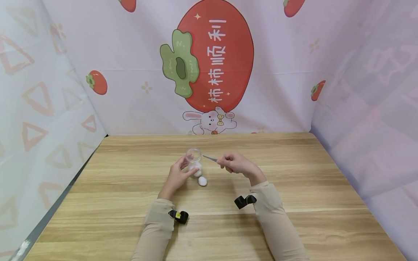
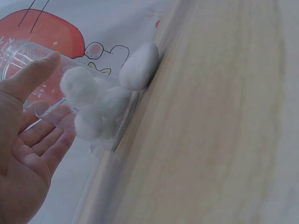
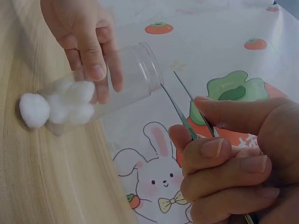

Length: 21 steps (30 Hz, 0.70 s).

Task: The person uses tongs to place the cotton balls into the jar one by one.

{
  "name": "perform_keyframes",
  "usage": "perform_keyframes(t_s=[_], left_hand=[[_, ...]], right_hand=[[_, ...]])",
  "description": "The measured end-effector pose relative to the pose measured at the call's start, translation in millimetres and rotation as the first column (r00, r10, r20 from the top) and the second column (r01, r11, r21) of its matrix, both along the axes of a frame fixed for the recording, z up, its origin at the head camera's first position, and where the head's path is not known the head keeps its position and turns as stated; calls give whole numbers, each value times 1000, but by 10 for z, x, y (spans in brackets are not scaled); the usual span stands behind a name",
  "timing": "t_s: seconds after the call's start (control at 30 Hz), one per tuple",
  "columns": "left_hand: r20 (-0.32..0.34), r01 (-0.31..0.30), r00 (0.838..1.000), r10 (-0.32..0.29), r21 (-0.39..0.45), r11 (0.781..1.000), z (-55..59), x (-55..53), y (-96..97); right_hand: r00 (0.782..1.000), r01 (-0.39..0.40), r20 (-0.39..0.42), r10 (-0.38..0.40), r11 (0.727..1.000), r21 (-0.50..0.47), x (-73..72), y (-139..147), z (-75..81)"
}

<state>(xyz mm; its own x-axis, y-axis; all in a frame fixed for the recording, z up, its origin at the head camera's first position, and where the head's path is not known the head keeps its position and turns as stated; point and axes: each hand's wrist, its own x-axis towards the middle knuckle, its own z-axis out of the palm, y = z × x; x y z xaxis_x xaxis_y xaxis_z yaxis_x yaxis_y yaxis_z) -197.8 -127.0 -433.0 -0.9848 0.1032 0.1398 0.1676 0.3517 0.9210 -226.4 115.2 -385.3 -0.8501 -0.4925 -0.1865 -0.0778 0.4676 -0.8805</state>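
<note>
A clear open-topped jar [image 1: 194,155] stands upright on the table, with several white cotton balls [image 3: 74,105] at its bottom. My left hand [image 1: 176,177] holds the jar's side, thumb on one side and fingers on the other. One loose cotton ball [image 1: 202,181] lies on the table beside the jar's base. My right hand [image 1: 237,164] grips metal tweezers [image 3: 180,112] between thumb and fingers. Their tips are apart, with nothing between them, and are close to the jar's mouth in the right wrist view; whether they touch the rim I cannot tell.
The wood-grain table [image 1: 313,210] runs back to a printed cloth backdrop [image 1: 274,98] with persimmons and a rabbit. More cloth hangs on the left and right sides. A small black camera [image 1: 241,202] is worn on my right wrist, another [image 1: 181,216] on my left.
</note>
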Motion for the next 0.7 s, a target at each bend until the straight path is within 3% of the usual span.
perform_keyframes(t_s=[0.37,0.6,0.7], left_hand=[[1,-2,1000,2,2,1000,-9,-4,-1],[-20,-15,1000,15,13,1000,-354,-212,-67],[-23,-8,1000,9,9,1000,-376,-229,-74]], right_hand=[[999,18,47,-19,1000,10,42,34,-78],[998,29,54,-29,1000,6,54,30,-139],[998,28,58,-29,1000,11,62,37,-163]])
